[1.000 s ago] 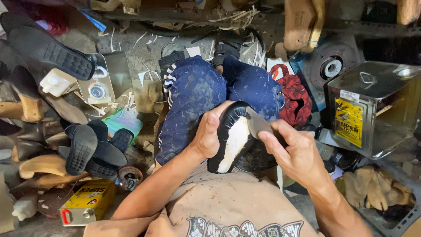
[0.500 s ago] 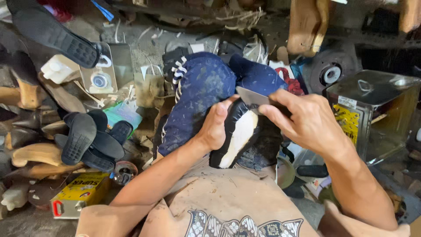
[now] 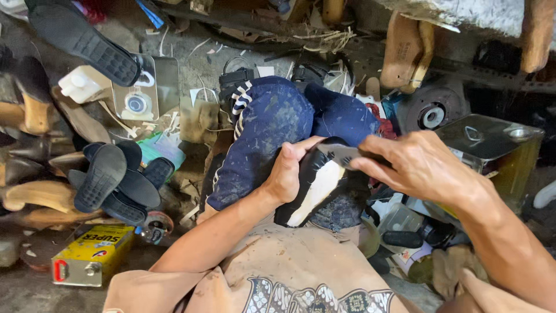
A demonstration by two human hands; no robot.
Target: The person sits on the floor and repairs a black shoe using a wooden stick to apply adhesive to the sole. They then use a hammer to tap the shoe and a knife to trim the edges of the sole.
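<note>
My left hand (image 3: pixel 288 171) grips a black shoe sole with a pale inner face (image 3: pixel 315 186), propped on my lap against my blue-trousered knees (image 3: pixel 272 124). My right hand (image 3: pixel 417 165) holds a flat metal blade (image 3: pixel 341 153) whose tip lies on the upper edge of the sole. Both hands meet above my lap, in the middle of the view.
Several black soles (image 3: pixel 113 182) and wooden shoe lasts (image 3: pixel 35 194) lie at the left. A yellow tin (image 3: pixel 92 255) sits at lower left, a square metal can (image 3: pixel 492 148) at the right, and a black sole (image 3: pixel 81 37) at top left. Scraps cover the floor.
My right hand with the blade has drawn to the right along the sole's top edge. The view has shifted slightly. My left hand keeps its grip.
</note>
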